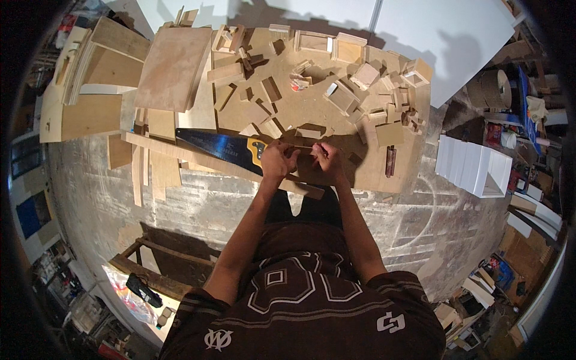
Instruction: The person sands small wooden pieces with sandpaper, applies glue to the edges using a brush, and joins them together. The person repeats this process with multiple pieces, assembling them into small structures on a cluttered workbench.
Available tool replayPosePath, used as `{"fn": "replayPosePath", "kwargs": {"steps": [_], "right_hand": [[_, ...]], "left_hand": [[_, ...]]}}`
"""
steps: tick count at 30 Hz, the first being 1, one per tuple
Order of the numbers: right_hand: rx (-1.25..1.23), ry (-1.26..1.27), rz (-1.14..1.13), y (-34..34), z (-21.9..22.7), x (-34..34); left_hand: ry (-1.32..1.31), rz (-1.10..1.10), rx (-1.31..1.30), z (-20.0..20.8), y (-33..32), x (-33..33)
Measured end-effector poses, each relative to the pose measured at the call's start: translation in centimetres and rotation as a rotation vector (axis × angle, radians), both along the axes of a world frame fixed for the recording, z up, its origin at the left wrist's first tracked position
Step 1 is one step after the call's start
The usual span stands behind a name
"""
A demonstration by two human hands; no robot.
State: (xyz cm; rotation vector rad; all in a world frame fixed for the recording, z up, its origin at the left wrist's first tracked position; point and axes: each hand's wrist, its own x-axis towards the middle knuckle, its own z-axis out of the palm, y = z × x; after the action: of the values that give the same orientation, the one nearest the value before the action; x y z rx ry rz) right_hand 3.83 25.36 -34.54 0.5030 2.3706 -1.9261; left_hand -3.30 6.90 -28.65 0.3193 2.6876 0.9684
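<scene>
Yellow-and-black handsaw (217,147): lying at the left of the work surface, handle just beside the left hand. Thin strip (303,146): between both hands, above the plywood board (327,113). Right hand (328,161): fingertips pinched narrowly on the strip's end. Left hand (278,161): fingers curled; cannot tell whether gripping. Wood offcuts (343,97): scattered beyond.

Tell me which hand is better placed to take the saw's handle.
The left, I'd judge: the left hand is right beside the saw's yellow handle, while the right hand is farther right, beyond it.
</scene>
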Motion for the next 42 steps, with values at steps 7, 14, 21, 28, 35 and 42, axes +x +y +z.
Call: {"fn": "replayPosePath", "kwargs": {"steps": [7, 14, 21, 28, 35, 42], "right_hand": [[0.001, 0.052, -0.039, -0.3, 0.1, -0.1], [0.212, 0.093, -0.066, -0.1, 0.2, 0.1], [-0.135, -0.17, -0.115, 1.0, 1.6, 0.2], [0.19, 0.001, 0.135, 1.4, 1.5, 0.2], [0.165, 0.02, 0.072, 1.3, 1.1, 0.1], [0.244, -0.028, 0.036, 1.5, -0.2, 0.5]], "left_hand": [[-0.048, 0.037, -0.036, -0.1, 0.3, 0.1], [-0.293, 0.08, -0.159, 0.6, 1.4, -1.2], [-0.286, 0.101, -0.26, -0.1, 1.8, -2.2], [-0.362, 0.133, -0.285, -0.4, 1.8, -2.2], [-0.304, 0.155, -0.263, 0.1, 1.8, -2.1], [-0.371, 0.088, -0.268, 1.0, 1.7, -2.6]]}}
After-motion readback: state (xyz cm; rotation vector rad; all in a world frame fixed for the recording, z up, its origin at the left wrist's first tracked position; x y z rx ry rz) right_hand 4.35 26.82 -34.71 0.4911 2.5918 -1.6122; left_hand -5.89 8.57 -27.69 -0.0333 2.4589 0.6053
